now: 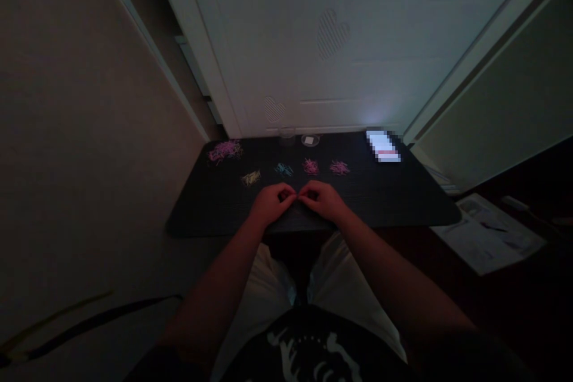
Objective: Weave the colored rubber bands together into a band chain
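Observation:
My left hand (pixel 275 200) and my right hand (pixel 320 198) meet above the front part of a dark table (pixel 201 206). On both, thumb and fingers are pinched together, and the fingertips of the two hands nearly touch. Whatever lies between them is too small and dark to make out. Just beyond the hands is a row of small piles of thin sticks: yellowish (pixel 251 178), teal (pixel 283 169), red-pink (pixel 310 166) and purple-pink (pixel 339 168). A larger mixed pile (pixel 225 151) lies at the table's back left.
A clear cup (pixel 287 136) and a round clear dish (pixel 310 141) with a white square stand at the back edge. A lit, pixelated screen (pixel 383 146) lies back right. Behind is a white panel (pixel 286 42); papers (pixel 490 233) lie below right.

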`<state>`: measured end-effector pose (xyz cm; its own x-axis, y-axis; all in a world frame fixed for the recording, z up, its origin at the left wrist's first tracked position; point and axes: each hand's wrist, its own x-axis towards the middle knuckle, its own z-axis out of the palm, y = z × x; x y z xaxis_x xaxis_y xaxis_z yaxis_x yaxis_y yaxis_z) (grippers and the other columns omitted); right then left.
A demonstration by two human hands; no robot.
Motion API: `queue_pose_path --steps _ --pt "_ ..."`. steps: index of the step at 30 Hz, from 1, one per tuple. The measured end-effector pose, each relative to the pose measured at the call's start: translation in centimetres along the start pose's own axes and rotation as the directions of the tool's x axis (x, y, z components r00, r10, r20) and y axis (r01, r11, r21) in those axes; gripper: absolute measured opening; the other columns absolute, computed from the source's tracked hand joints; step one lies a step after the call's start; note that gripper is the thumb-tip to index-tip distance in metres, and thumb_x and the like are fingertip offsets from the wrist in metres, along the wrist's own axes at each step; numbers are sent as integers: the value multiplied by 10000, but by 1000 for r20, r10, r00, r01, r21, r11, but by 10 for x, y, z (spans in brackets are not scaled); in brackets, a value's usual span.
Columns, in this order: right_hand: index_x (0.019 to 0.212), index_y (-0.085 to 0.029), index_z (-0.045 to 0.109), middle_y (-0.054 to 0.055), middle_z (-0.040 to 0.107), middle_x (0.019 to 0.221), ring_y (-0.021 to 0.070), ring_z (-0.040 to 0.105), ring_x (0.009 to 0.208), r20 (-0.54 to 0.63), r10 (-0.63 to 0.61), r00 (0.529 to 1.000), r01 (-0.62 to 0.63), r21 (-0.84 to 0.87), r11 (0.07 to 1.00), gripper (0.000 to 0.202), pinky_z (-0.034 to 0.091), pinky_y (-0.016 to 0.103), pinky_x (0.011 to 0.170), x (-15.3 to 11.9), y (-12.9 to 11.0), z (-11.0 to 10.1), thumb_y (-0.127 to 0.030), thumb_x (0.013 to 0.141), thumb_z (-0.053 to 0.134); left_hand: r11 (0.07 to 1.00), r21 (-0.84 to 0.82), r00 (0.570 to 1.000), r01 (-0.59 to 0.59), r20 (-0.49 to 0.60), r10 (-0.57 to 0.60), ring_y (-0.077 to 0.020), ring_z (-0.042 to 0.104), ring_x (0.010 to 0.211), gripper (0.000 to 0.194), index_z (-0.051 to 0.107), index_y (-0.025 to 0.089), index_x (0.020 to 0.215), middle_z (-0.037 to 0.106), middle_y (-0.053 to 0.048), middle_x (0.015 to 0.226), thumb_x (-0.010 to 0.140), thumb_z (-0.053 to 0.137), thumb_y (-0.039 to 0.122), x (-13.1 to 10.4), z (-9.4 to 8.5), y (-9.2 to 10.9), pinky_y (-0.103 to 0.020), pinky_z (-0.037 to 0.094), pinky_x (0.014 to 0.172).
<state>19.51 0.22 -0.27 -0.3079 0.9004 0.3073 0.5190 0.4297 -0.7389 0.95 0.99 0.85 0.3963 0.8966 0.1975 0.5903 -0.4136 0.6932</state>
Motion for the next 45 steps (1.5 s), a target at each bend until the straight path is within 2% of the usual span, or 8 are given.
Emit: queue_pose_path --steps 13,36,45 --pt "704 -167 577 -22 528 637 92 449 570 -33 5 999 -5 7 1000 26 338 215 540 -1 0 1 -180 719 594 1000 19 1000 -17 9 17 -122 592 701 161 647 188 828 664 7 765 793 549 312 0 2 -5 -230 430 630" --pt "724 -176 547 -33 498 631 90 446 563 3 23 1000 -23 5 1000 24 328 209 526 0 2 1 -174 714 569 996 61 998 -60 25 58 -127 573 692 143 656 183 816 657 0 755 766 569 286 0 2 -5 -235 428 627" --pt "714 -174 545 -33 502 631 92 453 568 -2 14 1000 -14 32 999 18 335 212 537 -1 0 1 -165 710 559 997 43 997 -68 38 66 -132 591 725 214 656 189 880 674 -7 808 735 621 342 -3 1 -2 -234 443 633"
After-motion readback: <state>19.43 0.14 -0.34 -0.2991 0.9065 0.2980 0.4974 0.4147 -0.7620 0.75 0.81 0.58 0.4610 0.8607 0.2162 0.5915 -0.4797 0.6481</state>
